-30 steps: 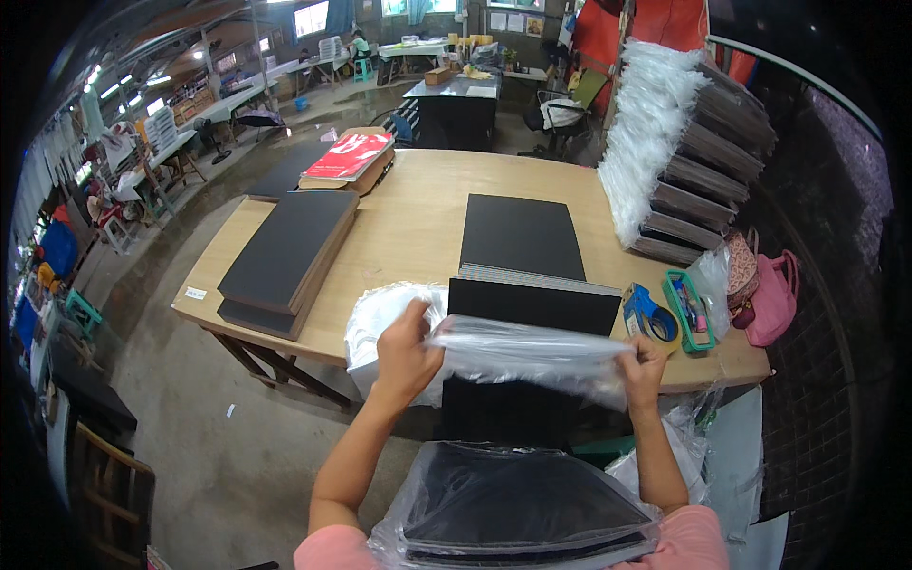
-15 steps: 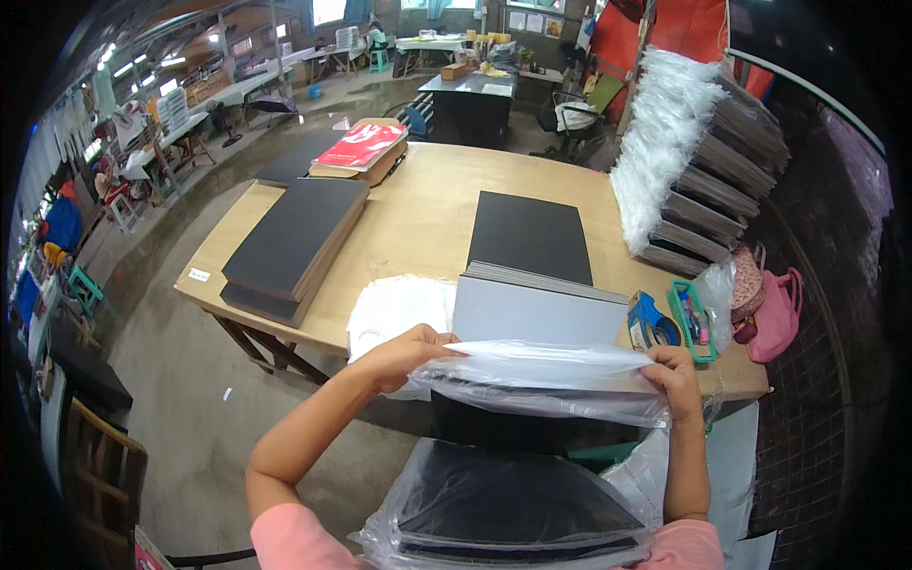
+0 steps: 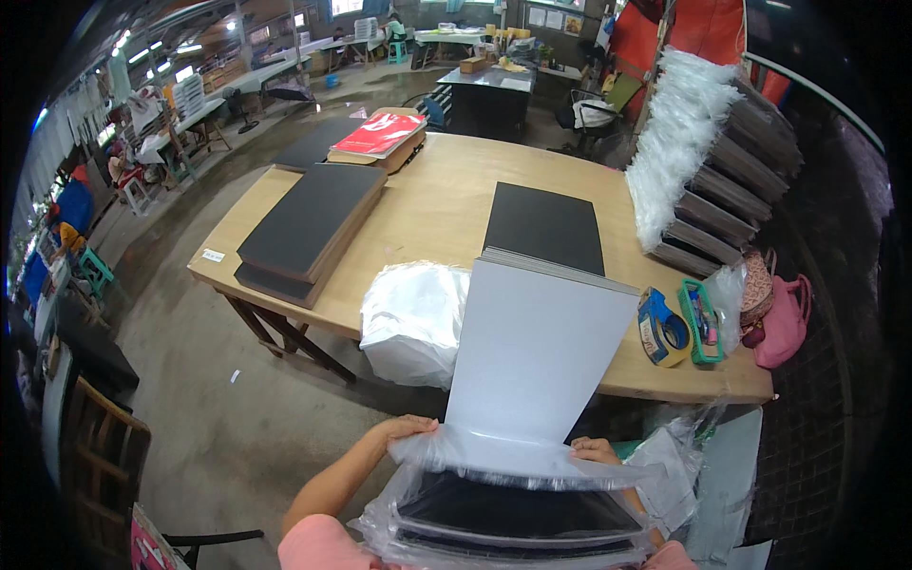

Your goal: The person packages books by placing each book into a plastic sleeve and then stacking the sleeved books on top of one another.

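A clear plastic bag (image 3: 513, 472) is stretched between my two hands, its mouth facing away from me. My left hand (image 3: 413, 429) pinches the left side of the mouth, and my right hand (image 3: 596, 450) grips the right side. Between them, a light grey board (image 3: 546, 347) slopes down from the table, its near end under the film; whether it is inside the bag I cannot tell. Closer to my body lies a plastic-wrapped black stack (image 3: 518, 508). At the grey board's far end show layered board edges, with a black board (image 3: 544, 228) lying beyond.
Left of the grey board is a pile of white plastic (image 3: 413, 318). A blue tape dispenser (image 3: 655, 328) and green basket (image 3: 701, 323) stand right. Black board stacks (image 3: 309, 223) and a red-covered book (image 3: 380, 135) lie left; bagged stacks (image 3: 679, 142) rise at the far right.
Both hands have come down toward my body with the bag's mouth. Much more of the grey board now shows, reaching from the table to the bag. The view has shifted slightly.
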A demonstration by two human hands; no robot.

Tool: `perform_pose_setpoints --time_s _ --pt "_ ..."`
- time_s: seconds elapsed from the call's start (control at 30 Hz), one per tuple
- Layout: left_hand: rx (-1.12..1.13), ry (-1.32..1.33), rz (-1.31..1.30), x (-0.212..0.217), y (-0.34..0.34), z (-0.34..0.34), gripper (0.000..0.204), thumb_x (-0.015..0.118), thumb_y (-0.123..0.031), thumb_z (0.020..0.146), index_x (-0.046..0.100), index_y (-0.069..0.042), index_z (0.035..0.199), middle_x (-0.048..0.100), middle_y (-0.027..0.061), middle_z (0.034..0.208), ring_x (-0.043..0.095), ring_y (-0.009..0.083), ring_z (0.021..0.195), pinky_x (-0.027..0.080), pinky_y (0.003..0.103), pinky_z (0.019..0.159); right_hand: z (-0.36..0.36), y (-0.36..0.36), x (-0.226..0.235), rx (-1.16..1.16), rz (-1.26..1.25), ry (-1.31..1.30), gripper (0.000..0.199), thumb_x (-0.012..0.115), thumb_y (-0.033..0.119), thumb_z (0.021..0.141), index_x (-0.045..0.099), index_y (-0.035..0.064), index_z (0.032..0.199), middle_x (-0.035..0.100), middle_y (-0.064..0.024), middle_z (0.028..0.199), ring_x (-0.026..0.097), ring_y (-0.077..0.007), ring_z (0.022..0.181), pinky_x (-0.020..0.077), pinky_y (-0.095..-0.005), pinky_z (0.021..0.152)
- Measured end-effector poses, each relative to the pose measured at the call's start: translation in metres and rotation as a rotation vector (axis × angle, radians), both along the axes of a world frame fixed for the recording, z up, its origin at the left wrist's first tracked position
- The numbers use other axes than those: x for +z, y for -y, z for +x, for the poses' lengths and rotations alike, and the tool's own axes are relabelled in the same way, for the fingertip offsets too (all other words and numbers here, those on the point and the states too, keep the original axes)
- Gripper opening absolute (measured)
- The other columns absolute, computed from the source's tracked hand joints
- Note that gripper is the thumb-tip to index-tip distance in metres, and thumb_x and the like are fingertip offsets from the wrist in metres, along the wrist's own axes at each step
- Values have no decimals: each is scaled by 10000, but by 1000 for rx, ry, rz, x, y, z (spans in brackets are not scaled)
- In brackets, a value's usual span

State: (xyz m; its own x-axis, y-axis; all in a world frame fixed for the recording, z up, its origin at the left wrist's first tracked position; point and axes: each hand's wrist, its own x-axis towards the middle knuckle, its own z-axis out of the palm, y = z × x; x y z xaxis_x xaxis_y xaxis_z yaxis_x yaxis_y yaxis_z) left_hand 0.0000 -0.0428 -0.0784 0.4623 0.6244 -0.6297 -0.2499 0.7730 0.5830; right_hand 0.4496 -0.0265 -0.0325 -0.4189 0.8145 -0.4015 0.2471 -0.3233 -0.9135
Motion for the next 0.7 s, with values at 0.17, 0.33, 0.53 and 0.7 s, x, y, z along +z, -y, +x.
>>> perform_pose_setpoints --time_s 0.17,0.33,0.53,0.7 --pt "253 -719 346 -26 -21 -6 238 693 -268 829 650 -45 900 602 0 636 555 138 556 439 261 506 -6 -3 -41 -234 -86 155 163 697 122 720 655 -34 701 614 -54 687 562 -125 641 427 -252 590" --pt "1151 -1306 991 100 -71 -31 174 586 -170 885 632 -18 955 540 95 927 546 202 833 433 299 717 -4 3 -49 -308 -224 52 172 722 151 711 658 -6 736 619 -56 691 572 -127 646 440 -251 571" --pt "711 -1595 1078 140 -156 -88 170 652 -156 817 679 -89 971 519 129 1091 514 298 999 417 399 852 11 0 -117 -289 281 458 248 777 187 654 666 16 797 641 -96 706 605 -187 698 474 -313 643" --pt "310 -1774 1066 150 -179 -56 176 709 -94 723 672 -71 894 518 135 1124 477 309 1085 411 426 867 40 -24 -67 -333 472 581 190 786 169 598 658 38 650 626 -116 670 584 -247 658 474 -357 650"
